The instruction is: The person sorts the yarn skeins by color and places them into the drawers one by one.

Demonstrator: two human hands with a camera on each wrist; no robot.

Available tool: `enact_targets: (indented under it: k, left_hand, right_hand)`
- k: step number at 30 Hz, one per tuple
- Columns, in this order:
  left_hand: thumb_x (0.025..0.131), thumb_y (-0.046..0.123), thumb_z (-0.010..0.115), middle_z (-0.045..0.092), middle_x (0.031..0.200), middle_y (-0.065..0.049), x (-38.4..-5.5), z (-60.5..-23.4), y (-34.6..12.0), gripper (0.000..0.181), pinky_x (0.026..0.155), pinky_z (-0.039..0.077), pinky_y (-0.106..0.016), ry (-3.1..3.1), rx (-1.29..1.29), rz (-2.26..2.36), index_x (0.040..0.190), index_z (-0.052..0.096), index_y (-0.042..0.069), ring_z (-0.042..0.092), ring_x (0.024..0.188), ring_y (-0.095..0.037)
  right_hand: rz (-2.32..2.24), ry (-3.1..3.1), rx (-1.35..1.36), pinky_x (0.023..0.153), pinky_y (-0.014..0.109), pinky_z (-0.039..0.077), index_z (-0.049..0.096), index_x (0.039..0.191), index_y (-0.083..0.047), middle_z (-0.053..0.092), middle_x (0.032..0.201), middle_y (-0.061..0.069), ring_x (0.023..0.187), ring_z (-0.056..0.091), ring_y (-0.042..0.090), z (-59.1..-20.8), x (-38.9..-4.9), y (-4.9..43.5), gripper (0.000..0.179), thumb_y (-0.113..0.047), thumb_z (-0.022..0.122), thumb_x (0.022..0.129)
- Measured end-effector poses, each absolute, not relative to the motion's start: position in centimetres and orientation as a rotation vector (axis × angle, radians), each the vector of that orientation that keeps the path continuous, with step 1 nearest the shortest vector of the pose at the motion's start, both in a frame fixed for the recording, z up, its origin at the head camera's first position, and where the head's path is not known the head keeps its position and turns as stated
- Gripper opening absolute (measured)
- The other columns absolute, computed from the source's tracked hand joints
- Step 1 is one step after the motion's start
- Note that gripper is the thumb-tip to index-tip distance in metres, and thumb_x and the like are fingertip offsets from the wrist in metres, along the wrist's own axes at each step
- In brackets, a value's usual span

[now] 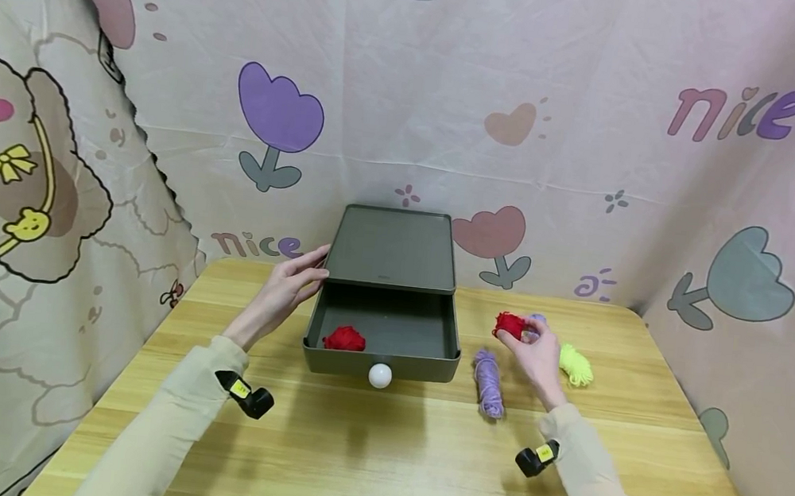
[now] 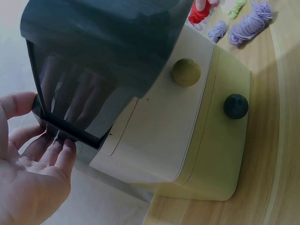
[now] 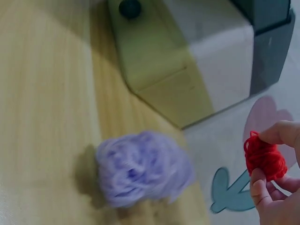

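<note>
One looped, bright-red yarn bundle [image 3: 265, 158] sits between pinching fingers [image 3: 282, 133].

Red yarn [image 1: 509, 325] in right hand [image 1: 540, 353], right of open drawer [image 1: 336, 362] (red bundle [image 1: 344, 339] inside)

Left forearm [image 1: 158, 424] and right forearm [image 1: 594, 475] are being held out forward, angled inward, sleeved. Left hand [image 1: 286, 287]: fingers are being held bent, thumb opposed, palm being shown to the left wrist view. Right hand [image 1: 538, 356]: a pinch is being held between thumb and fingertips, hand being pointed forward and inward in the head view.
</note>
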State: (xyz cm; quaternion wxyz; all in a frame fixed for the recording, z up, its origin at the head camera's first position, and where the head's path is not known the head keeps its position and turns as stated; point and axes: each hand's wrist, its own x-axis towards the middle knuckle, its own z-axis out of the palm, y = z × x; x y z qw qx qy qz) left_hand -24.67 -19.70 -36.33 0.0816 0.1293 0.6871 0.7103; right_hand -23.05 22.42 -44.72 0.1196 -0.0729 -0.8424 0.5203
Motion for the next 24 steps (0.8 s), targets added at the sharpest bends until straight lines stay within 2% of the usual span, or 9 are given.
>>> enact_targets:
  k: [9, 13, 17, 20, 24]
  left_hand:
    - [0.105, 0.014, 0.049, 0.012, 0.171, -0.006, -24.6, -36.3, -19.7, 0.061, 0.128, 0.018, -0.049, 2.061, 0.376, 2.118, 0.161, 0.024, 0.011, 0.016, 0.157, -0.022]
    - [0.105, 0.013, 0.049, 0.013, 0.171, -0.005, -24.6, -36.2, -19.7, 0.061, 0.128, 0.018, -0.049, 2.059, 0.373, 2.121, 0.161, 0.025, 0.011, 0.017, 0.157, -0.022]
    - [0.105, 0.013, 0.049, 0.013, 0.171, -0.005, -24.7, -36.2, -19.6, 0.061, 0.128, 0.019, -0.048, 2.058, 0.372, 2.120, 0.161, 0.024, 0.011, 0.016, 0.157, -0.022]
    - [0.105, 0.014, 0.049, 0.013, 0.171, -0.005, -24.7, -36.3, -19.6, 0.061, 0.128, 0.019, -0.048, 2.062, 0.376, 2.117, 0.161, 0.024, 0.010, 0.016, 0.157, -0.022]
    - [0.105, 0.014, 0.049, 0.012, 0.171, -0.005, -24.7, -36.3, -19.7, 0.061, 0.128, 0.019, -0.049, 2.073, 0.378, 2.112, 0.161, 0.024, 0.011, 0.017, 0.157, -0.023]
  right_hand:
    - [1.676, -2.433, -0.103, 0.074, 0.011, 0.053, 0.058, 0.130, 0.004, 0.063, 0.125, 0.024, 0.083, 0.060, -0.004, -41.3, -21.1, 22.3, 0.050, -0.019, 0.076, 0.089]
    - [1.699, -2.444, -0.032, 0.074, 0.016, 0.056, 0.059, 0.129, 0.004, 0.064, 0.122, 0.023, 0.082, 0.062, -0.003, -39.9, -20.3, 22.2, 0.049, -0.019, 0.076, 0.089]
    - [1.717, -2.442, 0.032, 0.069, 0.020, 0.057, 0.058, 0.129, 0.005, 0.068, 0.109, 0.009, 0.080, 0.063, -0.001, -38.3, -19.5, 21.9, 0.049, -0.018, 0.076, 0.090]
    - [1.755, -2.422, 0.083, 0.065, 0.019, 0.056, 0.058, 0.130, 0.005, 0.065, 0.102, -0.004, 0.078, 0.064, 0.000, -37.2, -19.0, 21.5, 0.050, -0.016, 0.077, 0.089]
    - [1.813, -2.401, 0.164, 0.068, 0.020, 0.058, 0.058, 0.130, 0.004, 0.065, 0.103, -0.009, 0.077, 0.066, 0.000, -36.0, -18.4, 20.8, 0.050, -0.014, 0.078, 0.088]
